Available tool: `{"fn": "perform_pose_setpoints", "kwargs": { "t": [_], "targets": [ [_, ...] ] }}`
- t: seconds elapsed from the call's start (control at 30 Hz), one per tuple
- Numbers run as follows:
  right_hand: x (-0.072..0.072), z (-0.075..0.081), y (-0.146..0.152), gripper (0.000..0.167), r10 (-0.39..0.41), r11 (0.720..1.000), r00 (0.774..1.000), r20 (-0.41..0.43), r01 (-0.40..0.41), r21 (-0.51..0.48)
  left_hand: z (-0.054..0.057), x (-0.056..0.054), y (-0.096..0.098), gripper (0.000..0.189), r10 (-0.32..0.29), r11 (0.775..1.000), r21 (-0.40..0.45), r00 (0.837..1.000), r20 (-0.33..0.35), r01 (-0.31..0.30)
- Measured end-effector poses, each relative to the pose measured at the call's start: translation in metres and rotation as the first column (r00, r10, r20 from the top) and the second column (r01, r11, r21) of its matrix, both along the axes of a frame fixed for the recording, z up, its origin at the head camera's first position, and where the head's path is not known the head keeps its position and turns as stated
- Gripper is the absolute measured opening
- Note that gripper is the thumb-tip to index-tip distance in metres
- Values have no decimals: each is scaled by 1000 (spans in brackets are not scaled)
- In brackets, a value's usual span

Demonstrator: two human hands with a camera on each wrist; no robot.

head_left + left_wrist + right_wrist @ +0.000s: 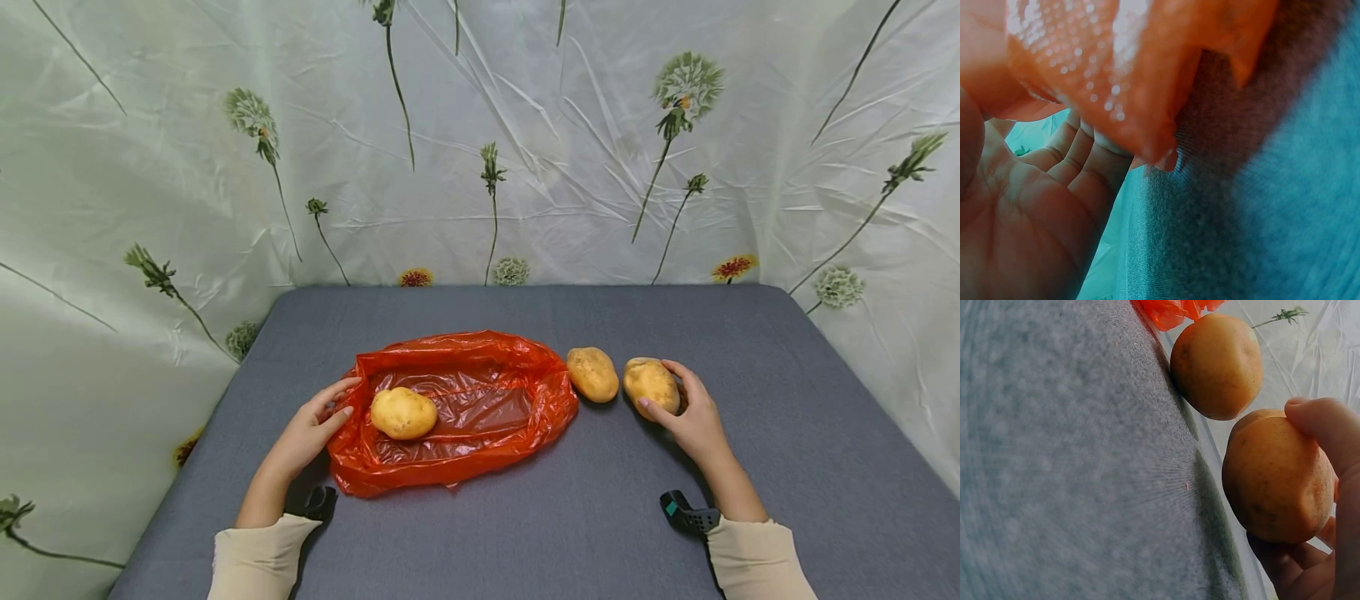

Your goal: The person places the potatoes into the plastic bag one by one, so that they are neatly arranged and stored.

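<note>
A red plastic bag (450,479) lies with its mouth spread wide, and one potato (403,413) rests inside at the left end. My left hand (306,433) holds the bag's left rim; in the left wrist view, the orange-looking plastic (1104,75) passes between the thumb and the fingers, and its folds hide the fingertips. On the right, my right hand (696,417) grips a potato (649,387) between thumb and fingers. The right wrist view shows this potato (1275,478) close up. Another potato (592,375) lies between it and the bag, beside the bag's right end.
A grey cloth-covered table (525,533) carries everything. Behind it and along the sides hangs a pale curtain (420,200) with a dandelion print. Black wrist devices (686,512) sit below both hands.
</note>
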State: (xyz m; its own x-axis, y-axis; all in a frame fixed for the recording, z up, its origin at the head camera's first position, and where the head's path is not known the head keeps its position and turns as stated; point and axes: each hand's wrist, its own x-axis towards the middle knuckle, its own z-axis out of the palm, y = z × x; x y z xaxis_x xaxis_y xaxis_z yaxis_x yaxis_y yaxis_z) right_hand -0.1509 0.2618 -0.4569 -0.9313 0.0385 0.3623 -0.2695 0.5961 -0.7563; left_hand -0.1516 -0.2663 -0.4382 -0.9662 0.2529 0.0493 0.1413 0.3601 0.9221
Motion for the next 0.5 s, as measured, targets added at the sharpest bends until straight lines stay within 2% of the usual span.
{"fn": "perform_pose_setpoints", "kwargs": {
  "t": [0.5],
  "targets": [
    [0,2,-3,67,-73,997,994,-81,70,-44,1,0,1,45,-5,1000,-8,1000,-12,5]
  ]
}}
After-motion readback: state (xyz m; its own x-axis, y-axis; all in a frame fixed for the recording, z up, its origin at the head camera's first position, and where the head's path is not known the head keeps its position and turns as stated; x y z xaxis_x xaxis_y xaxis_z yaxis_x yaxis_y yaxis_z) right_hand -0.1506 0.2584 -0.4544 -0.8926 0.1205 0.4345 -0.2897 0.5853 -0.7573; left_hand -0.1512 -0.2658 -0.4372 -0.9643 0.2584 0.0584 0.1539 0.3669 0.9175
